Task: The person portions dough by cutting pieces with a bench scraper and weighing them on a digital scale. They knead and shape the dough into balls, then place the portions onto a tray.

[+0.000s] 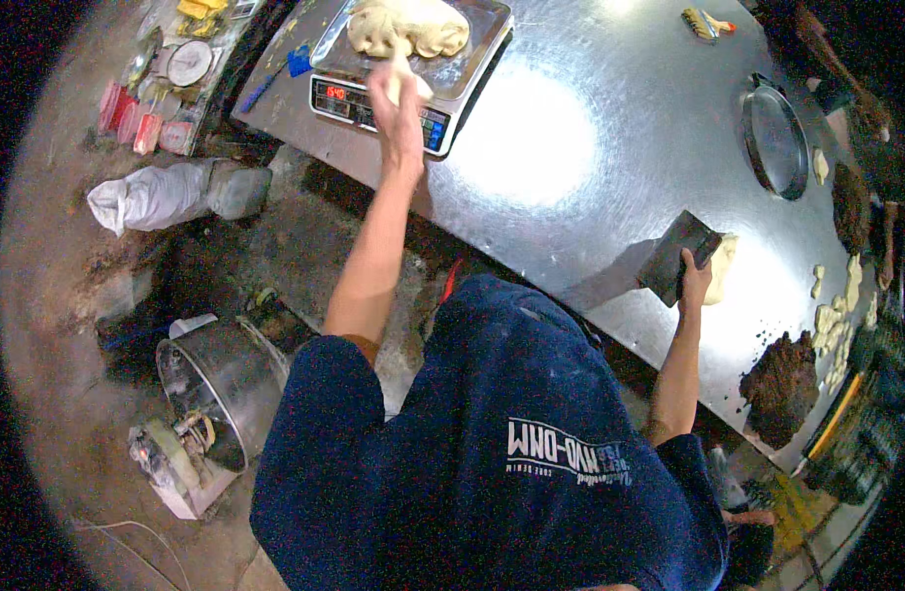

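Observation:
My left hand [397,111] reaches over the front of a digital scale [341,111] with a lit display. A small piece of dough [421,89], blurred, is held in its fingers. Beyond the fingertips, a large lump of pale dough [408,29] rests on the scale's metal pan [334,55]. Well to the right, my right hand [695,281] grips a wide dark metal dough scraper [678,255], tilted above the table. Just beside the scraper, another block of dough [721,270] lies on the steel tabletop [629,133], partly hidden by the hand.
A pastry brush [707,26], a round metal pan [776,140], a brown crumbly mass [781,388] and several small dough pieces [833,321] are on the table. People stand along its right side. A metal mixing bowl [223,391] and a white sack [153,196] are at lower left.

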### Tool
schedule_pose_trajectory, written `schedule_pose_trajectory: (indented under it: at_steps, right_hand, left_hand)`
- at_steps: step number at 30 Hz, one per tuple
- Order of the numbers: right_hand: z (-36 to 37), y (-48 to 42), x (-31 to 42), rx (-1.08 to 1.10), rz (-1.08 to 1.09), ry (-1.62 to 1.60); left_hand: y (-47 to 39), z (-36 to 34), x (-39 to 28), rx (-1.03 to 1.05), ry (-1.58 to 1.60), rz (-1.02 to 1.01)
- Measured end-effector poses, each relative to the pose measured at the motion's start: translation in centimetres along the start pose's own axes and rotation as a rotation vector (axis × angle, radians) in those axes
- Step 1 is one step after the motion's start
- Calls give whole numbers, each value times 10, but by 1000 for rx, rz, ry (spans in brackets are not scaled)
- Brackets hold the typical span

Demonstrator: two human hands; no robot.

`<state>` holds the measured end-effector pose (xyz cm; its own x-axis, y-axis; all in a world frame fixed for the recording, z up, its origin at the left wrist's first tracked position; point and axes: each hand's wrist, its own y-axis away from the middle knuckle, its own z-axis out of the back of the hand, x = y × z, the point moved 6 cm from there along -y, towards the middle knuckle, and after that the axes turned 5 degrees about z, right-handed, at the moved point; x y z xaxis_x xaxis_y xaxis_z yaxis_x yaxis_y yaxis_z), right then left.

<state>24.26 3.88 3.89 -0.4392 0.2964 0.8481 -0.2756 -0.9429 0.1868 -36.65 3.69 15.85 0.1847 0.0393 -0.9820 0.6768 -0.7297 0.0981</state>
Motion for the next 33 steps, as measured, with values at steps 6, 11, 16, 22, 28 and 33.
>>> schedule_pose_trajectory:
  at_steps: [6, 11, 16, 22, 28, 33]
  right_hand:
    - [4, 7, 0, 7, -28, -93]
    - [29, 28, -5, -69, -127, -208]
    - [88, 54, -54, -335, -210, -242]
    - [160, 104, -110, -695, -201, -472]
    - [191, 116, -76, -509, -188, -73]
    - [146, 75, -7, -161, 171, 130]
  left_hand:
    - [-69, -44, -72, -373, -1278, -1085]
    - [-57, -69, -40, -228, -1245, -954]
    - [119, -188, 83, 711, -622, -107]
    - [387, -320, 181, 1328, -697, -431]
    - [412, -364, 211, 1056, -940, -846]
    - [366, -344, 218, 1281, -785, -531]
